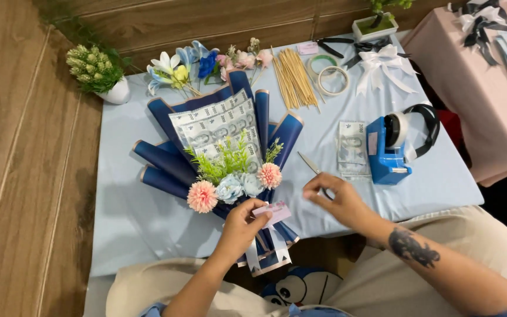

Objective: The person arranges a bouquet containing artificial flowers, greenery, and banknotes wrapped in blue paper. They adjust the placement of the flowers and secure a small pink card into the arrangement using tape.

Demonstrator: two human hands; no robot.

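A bouquet [218, 147] wrapped in dark blue paper lies on the light blue table [136, 217], with fanned banknotes, green sprigs and pink and pale blue flowers inside. My left hand [239, 226] holds a small pink card [274, 211] against the bouquet's stem, near a white ribbon. My right hand [335, 196] hovers just right of the card, fingers pinched together, over a pair of scissors [312, 164] lying on the table. I cannot tell whether it holds anything.
A blue tape dispenser [391, 149] and a stack of banknotes [352, 149] sit to the right. Wooden skewers [296, 76], tape rolls [331, 79], a white bow [382, 64], loose artificial flowers [195, 64] and a potted plant [98, 73] lie at the far side. A pink table [476, 105] stands at right.
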